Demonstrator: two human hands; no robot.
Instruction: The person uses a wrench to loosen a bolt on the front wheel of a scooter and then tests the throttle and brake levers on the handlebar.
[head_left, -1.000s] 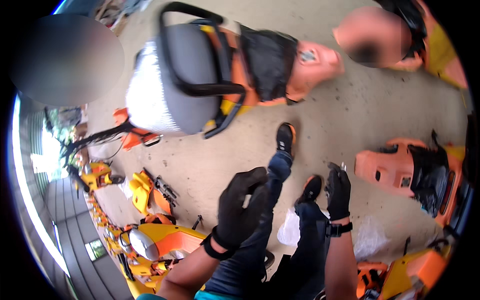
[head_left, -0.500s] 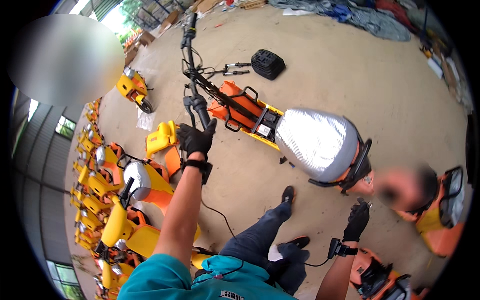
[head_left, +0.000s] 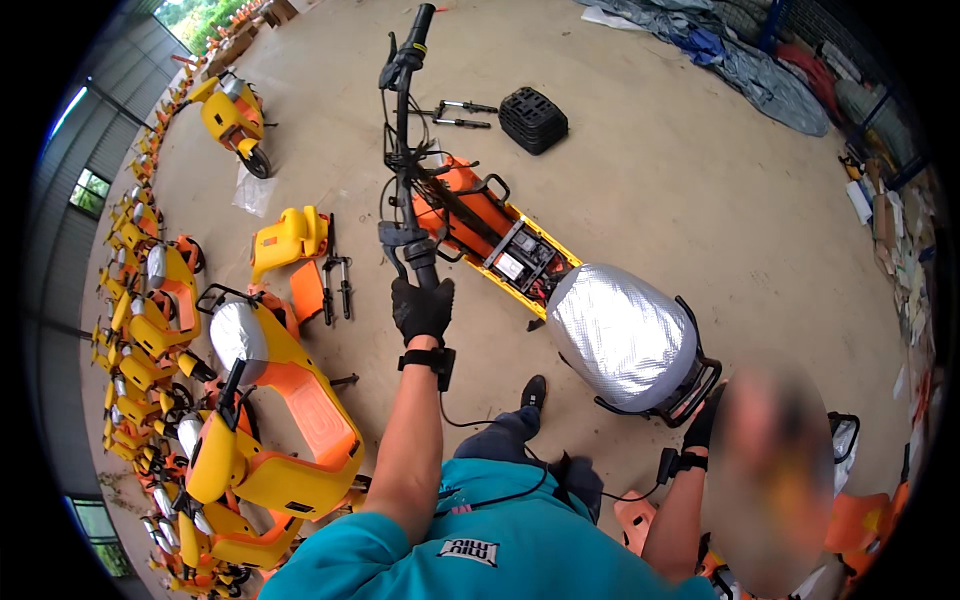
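Observation:
My left hand [head_left: 422, 310], in a black glove, is closed round the near grip of the scooter's handlebar [head_left: 402, 150]. A brake lever and loose cables sit beside that grip. The partly stripped electric scooter has an orange front body [head_left: 470, 205], an open yellow floor frame [head_left: 520, 265] showing dark electrical parts, and a silver-covered seat [head_left: 625, 330]. At its back end is a black rear rack [head_left: 690, 390]. My right hand [head_left: 704, 418], also gloved, is right next to this rack; a blurred patch hides its fingers, so contact cannot be made out.
Yellow-orange scooters [head_left: 280, 450] crowd the left side, and another scooter [head_left: 232, 120] stands farther off. A yellow body panel [head_left: 290, 240] and fork legs [head_left: 340, 285] lie on the floor. Beyond the handlebar are a black basket [head_left: 533, 120] and grey sheeting [head_left: 755, 85].
My left hand has gone from stretched fingers at the grip to wrapped round it. My right hand has moved up to the rear rack. The handlebar appears turned and more upright in view.

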